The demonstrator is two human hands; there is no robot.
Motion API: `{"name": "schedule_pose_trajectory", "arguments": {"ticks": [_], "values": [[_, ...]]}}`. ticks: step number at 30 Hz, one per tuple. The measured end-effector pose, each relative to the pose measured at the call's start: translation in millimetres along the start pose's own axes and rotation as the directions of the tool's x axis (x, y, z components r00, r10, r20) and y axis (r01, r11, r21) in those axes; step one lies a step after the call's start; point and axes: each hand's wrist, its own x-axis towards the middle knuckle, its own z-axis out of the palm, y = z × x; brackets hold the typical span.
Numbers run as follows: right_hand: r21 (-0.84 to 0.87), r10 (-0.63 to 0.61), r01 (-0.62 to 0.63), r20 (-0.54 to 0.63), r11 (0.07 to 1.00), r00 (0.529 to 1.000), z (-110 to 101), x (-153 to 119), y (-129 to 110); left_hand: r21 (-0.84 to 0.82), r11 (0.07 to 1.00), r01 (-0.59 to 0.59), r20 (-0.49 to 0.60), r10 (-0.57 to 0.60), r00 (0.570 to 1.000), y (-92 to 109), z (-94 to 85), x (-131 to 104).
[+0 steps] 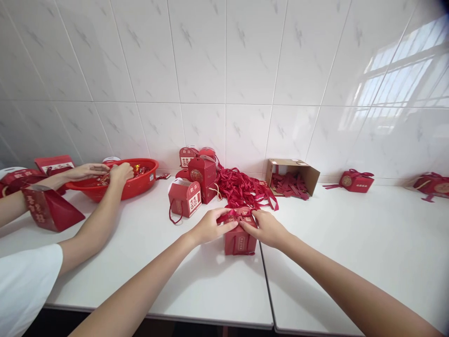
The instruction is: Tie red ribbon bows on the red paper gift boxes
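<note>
A small red gift box [240,242] with gold lettering stands upright on the white table in front of me. Across its top lies a dark red ribbon [239,214], partly covered by my fingers. My left hand [212,225] is closed at the box's upper left, pinching the ribbon between thumb and fingers. At the upper right, my right hand [267,228] is likewise closed on the ribbon, its thumb pointing in toward the other thumb. Just behind the box lies a heap of loose red ribbons [242,185].
Left of the heap stand several red boxes [185,197]. An open cardboard box [310,178] holds dark red strips. A bow-tied box [356,181] sits farther right. At left, a co-worker's hands [121,173] are over a red basin [140,185] of wrapped sweets.
</note>
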Motion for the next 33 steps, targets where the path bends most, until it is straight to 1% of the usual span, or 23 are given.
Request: {"name": "schedule_pose_trajectory", "arguments": {"ticks": [7, 10, 13, 15, 17, 19, 21, 22, 23, 25, 27, 28, 29, 30, 31, 33], "values": [[-0.021, 0.022, -0.021, 0.035, 1.000, 0.999, 1, -3, -6, -0.009, 0.999, 0.035, -0.074, -0.035, 0.997, 2, 7.6, 0], [-0.025, 0.013, -0.011, 0.061, 1.000, 0.998, -2, -4, -6, -0.063, 0.996, 0.067, -0.099, -0.073, 0.992, 1, 11.8, 3], [-0.033, 0.032, -0.030, 0.062, 0.999, 0.998, -6, -3, 0, -0.143, 0.983, 0.118, -0.140, -0.138, 0.980, -6, 11.4, 1], [-0.040, 0.074, -0.073, 0.040, 0.997, 0.996, -8, -5, 8, -0.182, 0.965, 0.188, -0.175, -0.220, 0.960, -15, 7.2, -4], [-0.052, 0.119, -0.119, 0.006, 0.992, 0.993, -10, -8, 15, -0.203, 0.938, 0.280, -0.210, -0.321, 0.924, -27, 0.2, -8], [-0.070, 0.136, -0.138, -0.022, 0.988, 0.990, -13, -14, 21, -0.209, 0.908, 0.364, -0.220, -0.406, 0.887, -37, -8.5, -10], [-0.091, 0.125, -0.128, -0.045, 0.988, 0.991, -15, -17, 23, -0.189, 0.881, 0.434, -0.173, -0.465, 0.868, -43, -17.8, -9], [-0.099, 0.116, -0.122, -0.059, 0.988, 0.991, -16, -18, 24, -0.170, 0.867, 0.468, -0.120, -0.490, 0.864, -43, -22.5, -8], [-0.103, 0.112, -0.120, -0.077, 0.987, 0.991, -16, -17, 24, -0.148, 0.854, 0.499, -0.049, -0.510, 0.858, -42, -27.0, -6], [-0.096, 0.116, -0.129, -0.125, 0.987, 0.985, -18, -13, 24, -0.105, 0.833, 0.543, 0.130, -0.530, 0.838, -35, -35.0, -2], [-0.058, 0.122, -0.134, -0.183, 0.989, 0.976, -20, -6, 23, -0.087, 0.831, 0.549, 0.295, -0.505, 0.811, -25, -39.9, 0], [-0.026, 0.120, -0.128, -0.213, 0.991, 0.970, -20, -2, 23, -0.095, 0.838, 0.537, 0.350, -0.477, 0.806, -19, -40.5, 1], [0.013, 0.115, -0.115, -0.243, 0.993, 0.963, -20, 1, 21, -0.113, 0.849, 0.516, 0.379, -0.443, 0.812, -13, -39.8, 2], [0.060, 0.109, -0.096, -0.270, 0.994, 0.957, -20, 4, 19, -0.140, 0.862, 0.487, 0.380, -0.408, 0.830, -8, -37.7, 2], [0.112, 0.103, -0.073, -0.290, 0.991, 0.951, -19, 6, 16, -0.170, 0.876, 0.452, 0.357, -0.373, 0.857, -3, -34.2, 3], [0.225, 0.095, -0.026, -0.301, 0.974, 0.949, -17, 9, 9, -0.218, 0.903, 0.371, 0.255, -0.314, 0.914, 6, -24.0, 3]]}}
